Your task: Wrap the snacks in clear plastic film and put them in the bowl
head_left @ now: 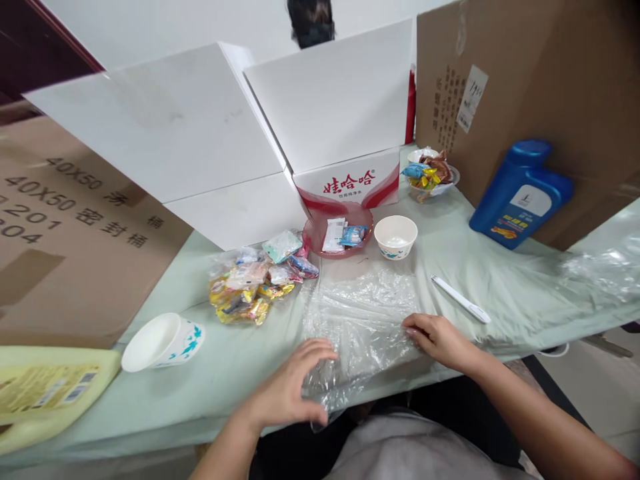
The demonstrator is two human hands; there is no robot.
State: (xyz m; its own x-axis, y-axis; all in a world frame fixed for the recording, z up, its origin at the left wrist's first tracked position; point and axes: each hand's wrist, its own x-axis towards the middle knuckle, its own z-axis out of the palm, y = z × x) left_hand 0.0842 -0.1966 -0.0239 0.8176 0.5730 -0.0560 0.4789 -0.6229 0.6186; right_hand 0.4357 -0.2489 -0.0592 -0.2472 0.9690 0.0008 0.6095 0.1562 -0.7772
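Observation:
A clear, crinkled plastic bag (360,307) lies flat on the green tablecloth in front of me, its near end reaching the table edge. My left hand (293,383) is at the bag's left side, thumb and fingers spread apart with nothing gripped between them. On the right side, my right hand (443,340) has its fingers curled together on the bag's edge, pinching it. Just beyond the bag stand a white paper bowl (395,237) and a pink glass dish (313,233) holding small packets. A white pen-like cutter (460,299) rests right of the bag.
Wrapped snacks (250,280) are heaped left of the bag. A second paper bowl (165,341) and a yellow bottle (55,393) lie at the left. A blue bottle (520,193) stands at the right. Behind are a white box (325,100), brown cartons (530,80) and a snack-filled bowl (430,177).

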